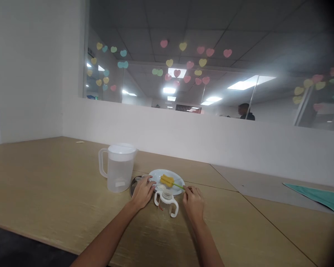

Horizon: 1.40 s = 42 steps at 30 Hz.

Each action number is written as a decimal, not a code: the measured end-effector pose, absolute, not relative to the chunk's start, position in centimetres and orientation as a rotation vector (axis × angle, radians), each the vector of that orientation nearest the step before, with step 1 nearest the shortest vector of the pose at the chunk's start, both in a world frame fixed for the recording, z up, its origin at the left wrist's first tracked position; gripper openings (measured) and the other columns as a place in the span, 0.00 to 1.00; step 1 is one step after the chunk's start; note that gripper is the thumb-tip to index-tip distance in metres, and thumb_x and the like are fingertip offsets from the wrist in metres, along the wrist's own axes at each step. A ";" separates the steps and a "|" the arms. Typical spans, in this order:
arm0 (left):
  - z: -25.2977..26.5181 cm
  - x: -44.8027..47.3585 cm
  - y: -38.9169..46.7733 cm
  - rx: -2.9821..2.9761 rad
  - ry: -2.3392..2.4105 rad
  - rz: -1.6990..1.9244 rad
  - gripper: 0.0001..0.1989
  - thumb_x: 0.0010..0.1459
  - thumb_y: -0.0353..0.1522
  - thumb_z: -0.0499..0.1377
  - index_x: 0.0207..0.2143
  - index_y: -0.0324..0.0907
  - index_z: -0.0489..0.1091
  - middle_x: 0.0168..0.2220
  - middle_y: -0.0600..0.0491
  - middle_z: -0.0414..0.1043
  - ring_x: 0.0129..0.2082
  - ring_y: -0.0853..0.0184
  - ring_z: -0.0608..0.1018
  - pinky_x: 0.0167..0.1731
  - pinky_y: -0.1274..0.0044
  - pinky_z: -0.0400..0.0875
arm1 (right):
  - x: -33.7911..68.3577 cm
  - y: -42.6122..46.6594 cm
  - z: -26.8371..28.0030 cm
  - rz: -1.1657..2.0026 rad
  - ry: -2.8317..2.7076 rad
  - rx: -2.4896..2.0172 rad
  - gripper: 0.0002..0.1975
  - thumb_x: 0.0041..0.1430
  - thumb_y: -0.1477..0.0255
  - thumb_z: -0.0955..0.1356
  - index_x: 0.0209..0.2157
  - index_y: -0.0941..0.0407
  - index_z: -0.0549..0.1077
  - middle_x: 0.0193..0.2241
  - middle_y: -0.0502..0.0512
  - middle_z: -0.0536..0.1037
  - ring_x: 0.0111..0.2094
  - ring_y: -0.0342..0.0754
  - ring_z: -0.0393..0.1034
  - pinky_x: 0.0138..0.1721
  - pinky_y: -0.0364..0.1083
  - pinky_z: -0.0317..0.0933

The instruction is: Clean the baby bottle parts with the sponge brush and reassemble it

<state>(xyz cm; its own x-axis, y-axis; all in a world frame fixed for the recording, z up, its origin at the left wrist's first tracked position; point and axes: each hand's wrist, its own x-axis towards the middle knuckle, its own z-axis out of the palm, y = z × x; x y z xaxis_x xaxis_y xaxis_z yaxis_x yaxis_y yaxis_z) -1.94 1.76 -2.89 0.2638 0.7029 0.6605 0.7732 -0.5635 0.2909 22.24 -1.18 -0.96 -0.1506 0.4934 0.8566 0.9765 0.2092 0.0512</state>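
Observation:
My right hand (194, 203) grips the green handle of a bottle brush (167, 180) with a yellow sponge head. The sponge is over a white oval dish (174, 174) that holds some pale liquid or small white item, too small to make out. My left hand (143, 192) is at the dish's left edge with its fingers apart, over a round metal tray (133, 187). Small clear parts (138, 179) lie on that tray, partly hidden by the hand. Between my hands, a clear baby bottle (164, 208) with a white two-handled collar stands upright and uncapped.
Left of the tray stands a translucent plastic pitcher (119, 168), with liquid inside. A teal cloth (320, 196) lies at the far right of the wooden table (58, 193). Behind runs a white wall with a window, through which a person (246, 112) shows.

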 end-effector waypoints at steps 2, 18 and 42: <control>-3.0 -1.9 1.8 -2.423 -1.411 -1.192 0.16 0.63 0.33 0.46 0.47 0.44 0.70 0.55 0.48 0.61 0.49 0.62 0.69 0.54 0.66 0.62 | 22.4 -1.2 -0.9 -0.840 -1.751 -1.357 0.17 0.51 0.83 0.61 0.37 0.58 0.77 0.31 0.57 0.76 0.33 0.49 0.65 0.38 0.45 0.56; -2.9 -1.9 1.7 -2.445 -1.425 -1.164 0.16 0.64 0.34 0.46 0.44 0.43 0.72 0.54 0.47 0.63 0.48 0.61 0.69 0.53 0.65 0.62 | 22.1 -1.0 -1.3 -0.720 -1.764 -1.477 0.18 0.47 0.86 0.62 0.36 0.58 0.77 0.31 0.57 0.76 0.35 0.50 0.65 0.38 0.46 0.55; -2.3 -1.2 1.0 -2.484 -1.358 -1.186 0.19 0.65 0.35 0.45 0.57 0.48 0.60 0.56 0.50 0.63 0.55 0.61 0.65 0.56 0.66 0.58 | 21.0 -1.8 -1.1 -0.513 -1.635 -1.131 0.13 0.52 0.80 0.60 0.25 0.57 0.75 0.24 0.54 0.75 0.30 0.47 0.65 0.37 0.45 0.58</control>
